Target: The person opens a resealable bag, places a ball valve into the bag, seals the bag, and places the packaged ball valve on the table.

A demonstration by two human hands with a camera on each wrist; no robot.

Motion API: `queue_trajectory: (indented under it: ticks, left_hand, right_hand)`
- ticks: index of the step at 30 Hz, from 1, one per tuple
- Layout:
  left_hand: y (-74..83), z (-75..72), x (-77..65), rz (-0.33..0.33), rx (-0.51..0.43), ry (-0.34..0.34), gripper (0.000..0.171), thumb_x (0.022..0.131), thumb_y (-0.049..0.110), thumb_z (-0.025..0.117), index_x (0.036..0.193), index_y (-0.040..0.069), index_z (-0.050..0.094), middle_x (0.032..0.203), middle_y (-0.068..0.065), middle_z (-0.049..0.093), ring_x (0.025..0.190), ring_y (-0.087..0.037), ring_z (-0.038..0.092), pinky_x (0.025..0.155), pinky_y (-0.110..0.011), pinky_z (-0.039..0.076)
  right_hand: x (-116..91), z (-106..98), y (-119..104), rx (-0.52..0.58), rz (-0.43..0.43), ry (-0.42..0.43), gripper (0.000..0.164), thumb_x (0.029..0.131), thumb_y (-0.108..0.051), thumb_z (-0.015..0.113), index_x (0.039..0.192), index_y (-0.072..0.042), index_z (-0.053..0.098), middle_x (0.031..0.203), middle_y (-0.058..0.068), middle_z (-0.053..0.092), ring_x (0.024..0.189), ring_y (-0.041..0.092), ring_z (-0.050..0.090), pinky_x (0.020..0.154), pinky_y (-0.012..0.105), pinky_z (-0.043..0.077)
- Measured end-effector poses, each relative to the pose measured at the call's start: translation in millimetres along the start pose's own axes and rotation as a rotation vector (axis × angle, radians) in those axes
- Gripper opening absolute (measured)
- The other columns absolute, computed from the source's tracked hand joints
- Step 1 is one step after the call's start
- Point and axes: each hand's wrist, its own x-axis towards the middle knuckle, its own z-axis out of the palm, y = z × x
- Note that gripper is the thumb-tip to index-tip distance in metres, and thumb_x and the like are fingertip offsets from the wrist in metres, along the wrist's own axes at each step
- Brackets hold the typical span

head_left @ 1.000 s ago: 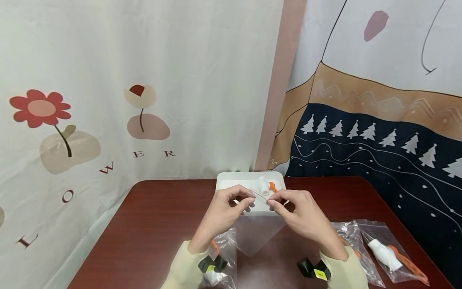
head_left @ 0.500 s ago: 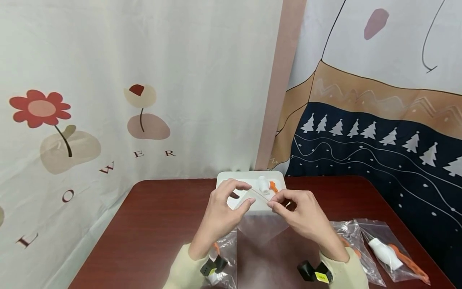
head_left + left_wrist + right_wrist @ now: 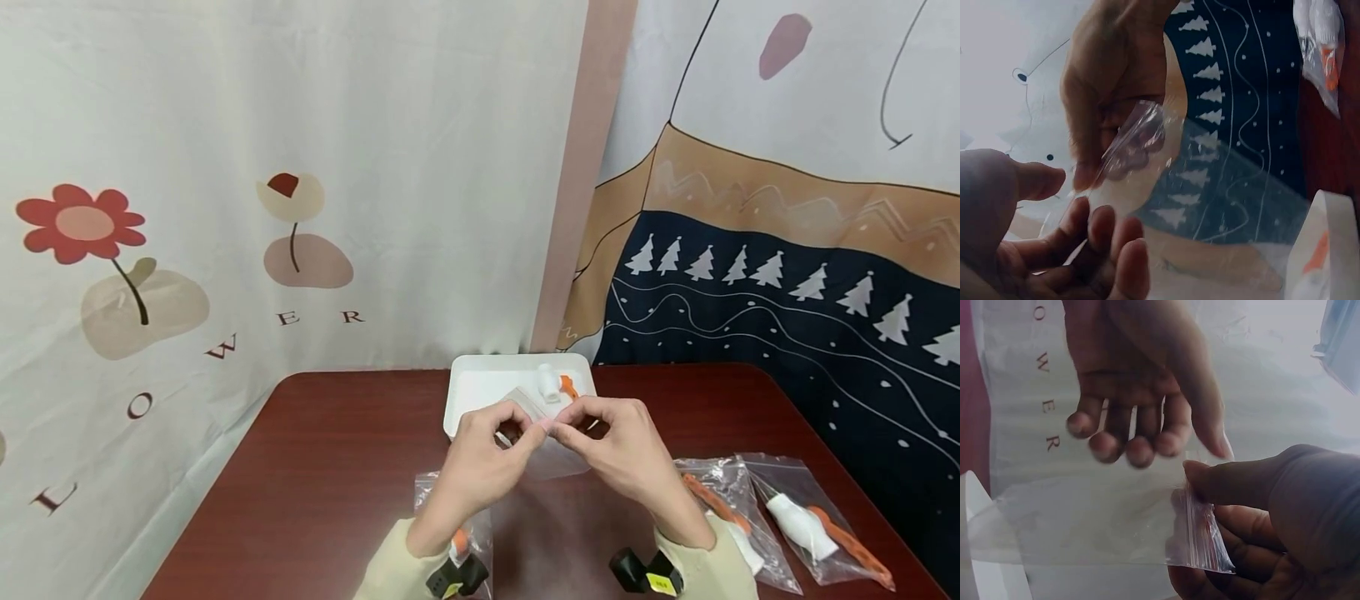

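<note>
A clear zip bag (image 3: 557, 460) hangs between my hands in front of the tray. My right hand (image 3: 611, 437) pinches it at the ribbed zip strip between thumb and fingers, as the right wrist view shows. My left hand (image 3: 487, 450) is close against the right thumb at the bag's top edge. In the left wrist view a gap separates its thumb from its bent index finger, and the bag (image 3: 1235, 194) spreads out beyond. The bag looks flat, with nothing seen inside.
A white tray (image 3: 465, 392) behind the hands holds a white rounded piece (image 3: 548, 382) and an orange piece (image 3: 568, 387). Two clear bags with white and orange pieces (image 3: 801, 527) lie at right. Another clear bag (image 3: 483, 546) lies partly under the left wrist.
My left thumb and index finger parted from the bag's edge, then moved right toward the right thumb. The bag swung up and shifted; the right hand stayed nearly in place.
</note>
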Motion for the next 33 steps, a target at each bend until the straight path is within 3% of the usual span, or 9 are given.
queue_trajectory:
  ticks: [5, 10, 16, 21, 24, 29, 33]
  left_hand:
    - [-0.7, 3.8, -0.9, -0.068, 0.001, -0.063, 0.031, 0.1, 0.039, 0.066, 0.078, 0.018, 0.069, 0.07, 0.007, 0.063, 0.063, -0.006, 0.058, 0.058, -0.021, 0.048]
    - [-1.0, 2.8, -0.2, -0.109, -0.085, -0.114, 0.031, 0.104, 0.035, 0.06, 0.081, 0.014, 0.069, 0.07, 0.001, 0.067, 0.056, -0.007, 0.059, 0.055, -0.024, 0.052]
    - [-3.1, 0.6, 2.2, -0.11, -0.208, -0.197, 0.031, 0.106, 0.029, 0.058, 0.084, 0.009, 0.066, 0.074, -0.014, 0.07, 0.058, -0.01, 0.062, 0.056, -0.029, 0.058]
    - [-6.1, -2.0, 4.2, -0.101, -0.288, -0.248, 0.029, 0.105, 0.025, 0.059, 0.085, 0.004, 0.066, 0.078, -0.027, 0.068, 0.06, -0.02, 0.063, 0.057, -0.029, 0.058]
    - [-7.1, -4.4, 5.5, -0.101, -0.314, -0.267, 0.027, 0.105, 0.023, 0.06, 0.087, 0.003, 0.067, 0.081, -0.026, 0.068, 0.063, -0.024, 0.065, 0.058, -0.031, 0.059]
    - [-6.7, -7.4, 7.4, -0.122, -0.339, -0.275, 0.026, 0.104, 0.021, 0.061, 0.089, 0.001, 0.067, 0.083, -0.019, 0.068, 0.063, -0.019, 0.066, 0.06, -0.031, 0.06]
    - [-6.0, -7.3, 8.4, -0.148, -0.344, -0.269, 0.021, 0.104, 0.015, 0.059, 0.091, 0.0, 0.067, 0.085, -0.024, 0.068, 0.061, -0.016, 0.066, 0.059, -0.03, 0.059]
  right_hand:
    - [-0.7, 5.9, -1.3, 0.006, -0.018, 0.006, 0.009, 0.083, -0.011, 0.084, 0.081, -0.019, 0.079, 0.07, -0.012, 0.07, 0.064, 0.001, 0.059, 0.058, 0.022, 0.054]
    - [-1.7, 8.1, -2.5, 0.044, 0.026, -0.028, 0.012, 0.081, -0.013, 0.086, 0.077, -0.02, 0.077, 0.069, -0.01, 0.069, 0.064, 0.002, 0.059, 0.057, 0.022, 0.055]
    - [-1.1, 3.2, -3.0, 0.122, 0.125, -0.115, 0.015, 0.079, -0.026, 0.089, 0.077, -0.019, 0.077, 0.072, -0.003, 0.07, 0.066, 0.01, 0.059, 0.055, 0.023, 0.053]
    - [1.3, -0.4, -1.6, 0.216, 0.202, -0.18, 0.023, 0.079, -0.031, 0.089, 0.078, -0.011, 0.076, 0.068, 0.0, 0.061, 0.063, 0.012, 0.052, 0.051, 0.023, 0.045]
    - [3.4, -1.3, 0.2, 0.282, 0.247, -0.214, 0.025, 0.082, -0.029, 0.087, 0.082, -0.007, 0.075, 0.067, 0.002, 0.059, 0.063, 0.011, 0.051, 0.051, 0.023, 0.044]
    - [6.4, -1.3, 3.0, 0.33, 0.292, -0.234, 0.026, 0.086, -0.029, 0.084, 0.09, -0.005, 0.076, 0.069, 0.004, 0.064, 0.064, 0.015, 0.058, 0.054, 0.026, 0.049]
    - [7.8, 0.8, 3.9, 0.333, 0.3, -0.22, 0.024, 0.088, -0.028, 0.082, 0.094, -0.006, 0.076, 0.07, 0.003, 0.066, 0.064, 0.016, 0.061, 0.057, 0.027, 0.052]
